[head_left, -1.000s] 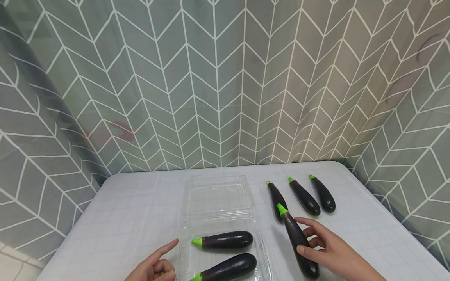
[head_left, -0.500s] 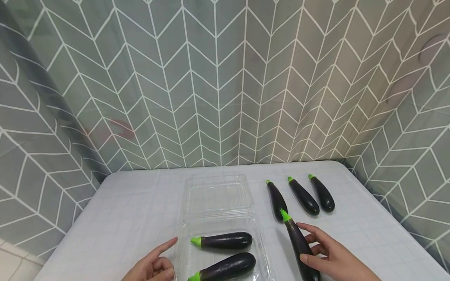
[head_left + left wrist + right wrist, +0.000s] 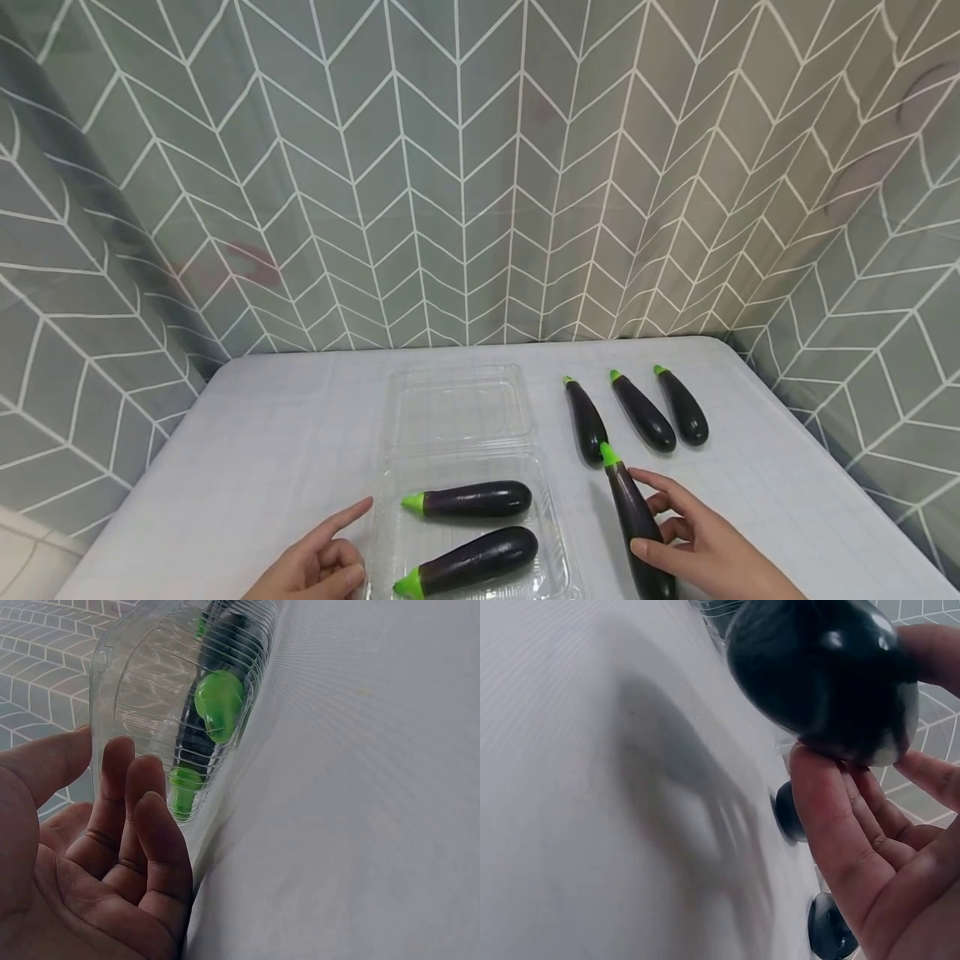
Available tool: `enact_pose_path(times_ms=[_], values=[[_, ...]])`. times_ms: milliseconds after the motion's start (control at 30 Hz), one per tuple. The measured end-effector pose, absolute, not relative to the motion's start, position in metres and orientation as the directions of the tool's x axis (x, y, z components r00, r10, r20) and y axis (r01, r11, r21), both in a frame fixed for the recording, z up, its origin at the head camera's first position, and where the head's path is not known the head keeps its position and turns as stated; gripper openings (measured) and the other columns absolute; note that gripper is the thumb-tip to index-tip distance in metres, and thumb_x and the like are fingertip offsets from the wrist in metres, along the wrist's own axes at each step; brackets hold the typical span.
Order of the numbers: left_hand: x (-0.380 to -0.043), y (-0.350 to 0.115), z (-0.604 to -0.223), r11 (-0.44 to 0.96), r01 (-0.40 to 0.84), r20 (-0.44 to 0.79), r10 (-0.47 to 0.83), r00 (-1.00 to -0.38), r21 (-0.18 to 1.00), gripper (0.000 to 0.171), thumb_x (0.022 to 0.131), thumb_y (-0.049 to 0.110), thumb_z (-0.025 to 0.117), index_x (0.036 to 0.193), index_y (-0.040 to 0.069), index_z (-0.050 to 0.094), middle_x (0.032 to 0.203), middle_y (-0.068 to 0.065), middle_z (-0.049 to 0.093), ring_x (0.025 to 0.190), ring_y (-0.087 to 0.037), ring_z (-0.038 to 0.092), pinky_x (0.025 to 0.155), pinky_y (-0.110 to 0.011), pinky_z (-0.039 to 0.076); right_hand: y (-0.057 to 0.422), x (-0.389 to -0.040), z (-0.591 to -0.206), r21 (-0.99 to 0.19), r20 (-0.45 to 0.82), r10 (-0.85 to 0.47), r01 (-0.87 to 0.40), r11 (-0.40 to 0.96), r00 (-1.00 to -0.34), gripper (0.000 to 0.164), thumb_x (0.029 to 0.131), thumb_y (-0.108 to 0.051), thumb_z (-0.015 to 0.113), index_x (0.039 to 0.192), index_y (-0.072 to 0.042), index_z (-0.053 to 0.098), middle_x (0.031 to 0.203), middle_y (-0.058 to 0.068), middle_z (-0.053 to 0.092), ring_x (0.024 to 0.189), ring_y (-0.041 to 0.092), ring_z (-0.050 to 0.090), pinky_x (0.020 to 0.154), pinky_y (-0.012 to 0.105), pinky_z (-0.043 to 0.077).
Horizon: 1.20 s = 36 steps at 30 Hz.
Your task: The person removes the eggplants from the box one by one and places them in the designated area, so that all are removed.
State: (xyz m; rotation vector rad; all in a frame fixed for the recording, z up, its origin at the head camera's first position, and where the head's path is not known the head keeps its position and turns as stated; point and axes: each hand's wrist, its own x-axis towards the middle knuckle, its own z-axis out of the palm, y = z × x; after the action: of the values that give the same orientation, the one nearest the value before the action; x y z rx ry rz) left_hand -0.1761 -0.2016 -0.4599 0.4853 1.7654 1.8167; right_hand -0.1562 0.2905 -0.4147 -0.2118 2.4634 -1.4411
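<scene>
My right hand (image 3: 693, 537) holds an eggplant (image 3: 633, 525) between thumb and fingers, right of the clear plastic clamshell container (image 3: 555, 533). In the right wrist view, the rounded end of this eggplant (image 3: 825, 675) hangs above the cloth, its shadow cast below. Two more eggplants lie in the container's base, an upper one (image 3: 480, 500) and a lower one (image 3: 480, 560), green stems to the left. My left hand (image 3: 311, 558) is at the container's left edge, index finger extended and the others loosely bent. In the left wrist view, its fingertips are right by the clear wall (image 3: 105, 705).
Three eggplants lie at the back right: a left one (image 3: 587, 421), a middle one (image 3: 645, 412) and a right one (image 3: 682, 407). The container's lid (image 3: 459, 408) lies folded back. Patterned curtains (image 3: 465, 183) surround the white-clothed table (image 3: 285, 433).
The held eggplant has come slightly nearer to me with my right hand. The head view has tilted a little, so the table sits higher. My left hand stays beside the container.
</scene>
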Motion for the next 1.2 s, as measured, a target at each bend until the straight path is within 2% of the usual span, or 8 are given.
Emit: enact_pose_path(times_ms=[267,533,767,1200], values=[[-0.175,-0.202,-0.458,-0.012,-0.117,-0.083,0.636,-0.767,0.993,0.07,0.103,0.004,0.048,0.154,-0.007,0.002,0.096,-0.004,0.063,0.078,-0.006,0.057,0.071,-0.02,0.05,0.293,-0.159,-0.421,-0.843,-0.165,-0.286,-0.016,0.538,-0.944,0.074,0.093,-0.027,0.071,0.154,-0.015,0.03,0.108,0.011,0.052,0.079,0.016,0.063,0.066,0.027,0.047],[-0.175,-0.202,-0.456,-0.009,-0.138,-0.1,0.64,-0.762,0.99,0.071,0.103,0.005,0.05,0.154,-0.007,0.001,0.097,-0.005,0.063,0.078,-0.006,0.057,0.07,-0.02,0.05,0.293,-0.159,-0.424,-0.835,-0.174,-0.318,-0.032,0.549,-0.932,0.08,0.09,-0.027,0.075,0.154,-0.017,0.029,0.105,0.01,0.052,0.076,0.015,0.062,0.063,0.027,0.048],[-0.176,-0.202,-0.455,-0.016,-0.134,-0.091,0.651,-0.754,0.991,0.071,0.103,0.005,0.049,0.154,-0.006,0.0,0.098,-0.003,0.063,0.078,-0.005,0.057,0.069,-0.02,0.049,0.298,-0.159,-0.428,-0.831,-0.149,-0.348,-0.074,0.551,-0.926,0.08,0.089,-0.026,0.076,0.153,-0.014,0.029,0.102,0.009,0.053,0.073,0.013,0.062,0.063,0.027,0.049],[-0.175,-0.201,-0.456,0.017,-0.136,-0.117,0.618,-0.777,0.991,0.072,0.103,0.006,0.051,0.155,-0.006,0.003,0.097,-0.007,0.063,0.079,-0.007,0.058,0.07,-0.02,0.05,0.295,-0.163,-0.433,-0.803,-0.232,-0.317,-0.003,0.597,-0.92,0.075,0.09,-0.033,0.074,0.151,-0.007,0.037,0.096,0.006,0.054,0.066,0.013,0.057,0.058,0.027,0.046]])
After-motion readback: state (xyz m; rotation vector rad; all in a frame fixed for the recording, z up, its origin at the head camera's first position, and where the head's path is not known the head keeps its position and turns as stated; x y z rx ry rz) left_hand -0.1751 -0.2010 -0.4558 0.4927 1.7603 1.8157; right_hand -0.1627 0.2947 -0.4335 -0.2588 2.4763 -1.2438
